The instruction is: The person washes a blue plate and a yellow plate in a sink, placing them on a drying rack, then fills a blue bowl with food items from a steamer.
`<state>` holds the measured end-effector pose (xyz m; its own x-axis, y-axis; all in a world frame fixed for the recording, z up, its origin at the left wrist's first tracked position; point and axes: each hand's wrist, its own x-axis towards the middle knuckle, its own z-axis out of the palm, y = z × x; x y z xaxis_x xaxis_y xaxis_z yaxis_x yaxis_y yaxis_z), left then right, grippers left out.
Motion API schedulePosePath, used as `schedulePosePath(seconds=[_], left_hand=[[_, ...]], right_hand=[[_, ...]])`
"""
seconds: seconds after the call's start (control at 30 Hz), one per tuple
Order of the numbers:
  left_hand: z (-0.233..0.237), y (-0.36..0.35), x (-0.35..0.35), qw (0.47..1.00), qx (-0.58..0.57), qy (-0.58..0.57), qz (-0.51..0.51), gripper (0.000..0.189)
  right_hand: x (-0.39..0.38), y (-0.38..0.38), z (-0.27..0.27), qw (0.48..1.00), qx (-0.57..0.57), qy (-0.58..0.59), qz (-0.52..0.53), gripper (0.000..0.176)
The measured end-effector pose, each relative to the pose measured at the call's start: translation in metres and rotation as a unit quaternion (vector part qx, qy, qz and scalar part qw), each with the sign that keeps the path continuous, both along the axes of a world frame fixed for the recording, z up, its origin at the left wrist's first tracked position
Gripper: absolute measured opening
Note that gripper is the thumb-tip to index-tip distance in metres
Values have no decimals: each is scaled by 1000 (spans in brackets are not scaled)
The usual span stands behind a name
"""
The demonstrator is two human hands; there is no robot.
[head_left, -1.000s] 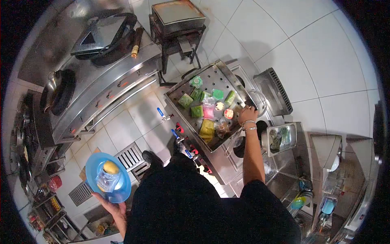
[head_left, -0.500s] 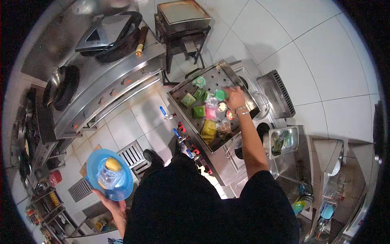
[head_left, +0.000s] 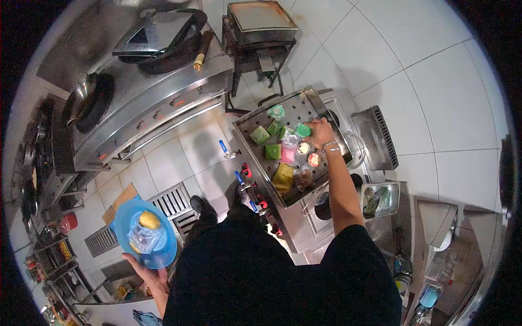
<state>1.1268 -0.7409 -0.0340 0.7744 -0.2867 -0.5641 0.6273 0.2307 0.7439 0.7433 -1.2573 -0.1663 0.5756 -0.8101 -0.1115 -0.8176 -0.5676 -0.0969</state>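
My left hand (head_left: 152,277) grips the lower rim of a light blue plastic bowl (head_left: 168,247), thumb spread along the outside. Inside it lie a yellow rounded item (head_left: 149,220) and a clear plastic bag (head_left: 144,239). My right hand (head_left: 321,131) reaches over a perforated metal tray (head_left: 251,120), its bent fingers at the edge of a small round green tub (head_left: 303,130). Around that tub are round containers with white (head_left: 303,148) and red (head_left: 314,159) contents, a pink bag (head_left: 288,155), green-wrapped packets (head_left: 273,151), a yellow bag (head_left: 283,178) and a brown bag (head_left: 302,178).
Blue-handled valves (head_left: 239,177) line the tray stand's near side. A steel stove (head_left: 163,103) with woks (head_left: 89,103) curves along the left. A griddle on a stand (head_left: 261,22) is at the back. A steel pan (head_left: 380,200) with green bundles sits right. Floor grates (head_left: 174,201) lie below.
The whole view has shifted slightly right and down. The right hand stays at the green tub, its fingers bent a little differently. The left hand still holds the bowl.
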Motion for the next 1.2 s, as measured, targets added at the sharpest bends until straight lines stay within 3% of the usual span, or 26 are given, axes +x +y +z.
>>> schedulePosePath(seconds=[0.17,0.47,0.57,0.63,0.67,0.7,0.77,0.87,1.0,1.07,1.2], left_hand=[[1,0,-2,1000,-1,-5,13,81],[5,-6,-6,1000,-11,-12,10,82],[3,-2,-6,1000,3,-7,15,84],[2,-2,-6,1000,9,-2,17,84],[4,-4,-7,1000,12,-5,19,85],[5,-5,-8,1000,16,-8,21,86],[4,-6,-8,1000,5,-5,19,85],[1,-4,-7,1000,-10,-2,14,85],[4,-6,-9,1000,-9,4,16,84],[0,-4,-7,1000,-16,5,13,83],[-3,-1,-6,1000,-22,1,6,81]], right_hand=[[-3,-9,-18,999,-31,-10,21,65],[5,-9,-12,1000,14,-17,20,61],[-12,-24,-37,999,-35,-31,25,58],[-24,-40,-49,978,53,-203,18,58],[-16,-27,-32,902,203,-373,-77,64],[-16,-22,-19,902,203,-373,-76,64],[-16,-18,-5,956,127,-258,-65,64],[-22,-17,-19,981,46,-185,-21,63],[-15,-8,-10,974,22,-224,-5,61],[-12,-2,-6,928,141,-336,-74,59],[-13,-2,-11,935,132,-319,-76,58]])
